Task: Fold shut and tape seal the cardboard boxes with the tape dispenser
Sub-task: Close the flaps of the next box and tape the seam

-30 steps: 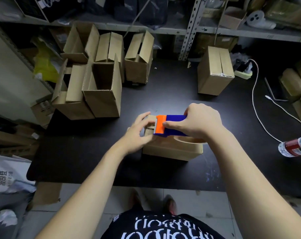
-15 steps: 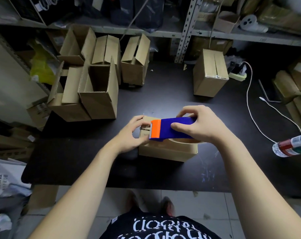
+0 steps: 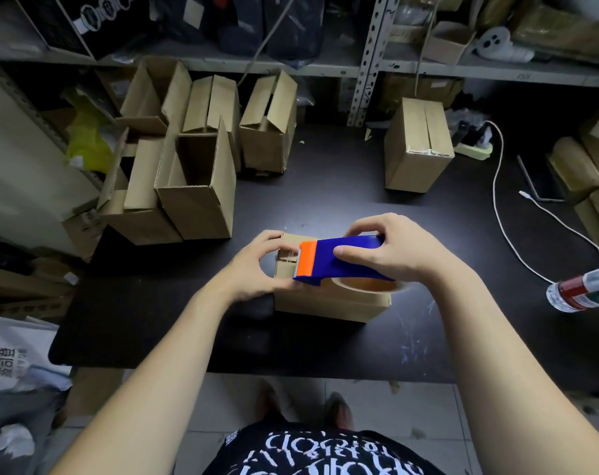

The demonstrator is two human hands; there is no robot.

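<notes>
Your right hand [image 3: 394, 255] grips the dispenser [image 3: 339, 260] on the box [image 3: 325, 303], and your left hand [image 3: 257, 269] clasps its end. One sealed box [image 3: 418, 145] looks done; the open boxes [image 3: 195, 186] are untaped.

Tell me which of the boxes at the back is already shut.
The lone box standing back right: its top flaps lie flat, meeting at a seam. The back-left boxes have flaps standing open.

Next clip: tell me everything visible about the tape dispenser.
The tape dispenser is a handheld plastic one: blue body, orange front with a toothed cutter, pointing left. A roll of brownish tape sits under its rear. It lies almost level on the closed cardboard box. The right hand grips the blue body, thumb on the near side. The left hand holds the box's end beside the cutter; contact there is unclear.
</notes>
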